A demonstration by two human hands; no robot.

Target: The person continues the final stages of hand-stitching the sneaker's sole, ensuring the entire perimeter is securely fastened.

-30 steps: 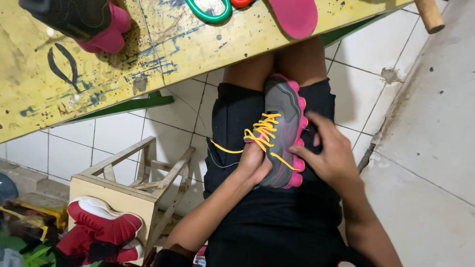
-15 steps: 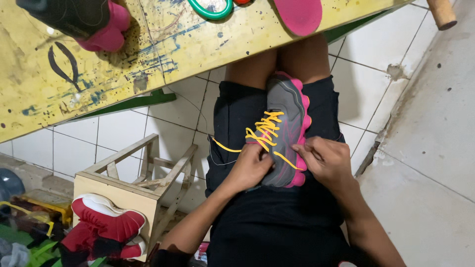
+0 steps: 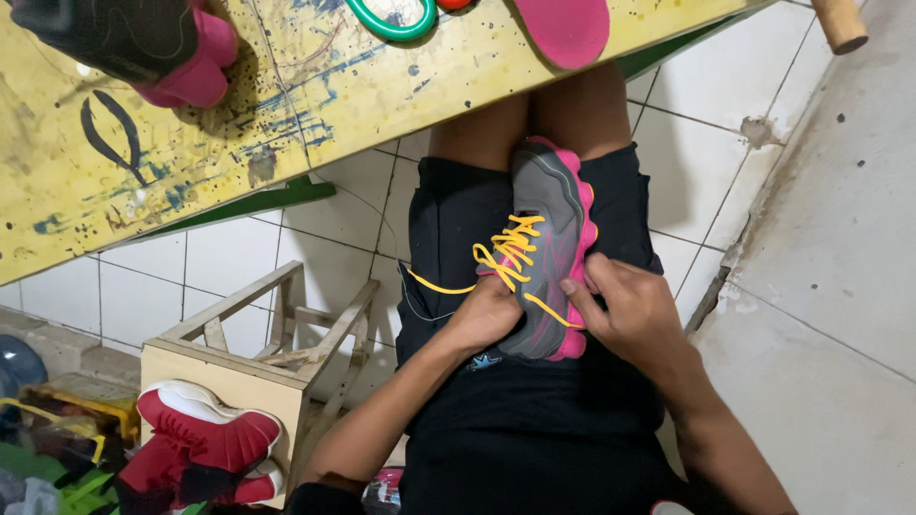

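A grey and pink sneaker (image 3: 549,215) lies on my lap, toe pointing away from me, threaded with yellow laces (image 3: 510,250). My left hand (image 3: 485,315) grips the sneaker's near left side by the heel. My right hand (image 3: 634,310) holds its right side, fingers pinching a yellow lace end that runs across the shoe. One loose lace trails left over my black shorts (image 3: 458,205).
A paint-stained yellow workbench (image 3: 286,105) spans the top, bearing a dark and pink shoe (image 3: 143,43), a green ring (image 3: 391,17) and a pink insole (image 3: 563,29). A wooden stool (image 3: 258,353) stands at left, red sneakers (image 3: 205,443) beside it. White tiled floor lies below.
Both hands have shifted slightly along the sneaker, the right hand drawing the yellow lace end toward the heel. The shoe stays on the lap.
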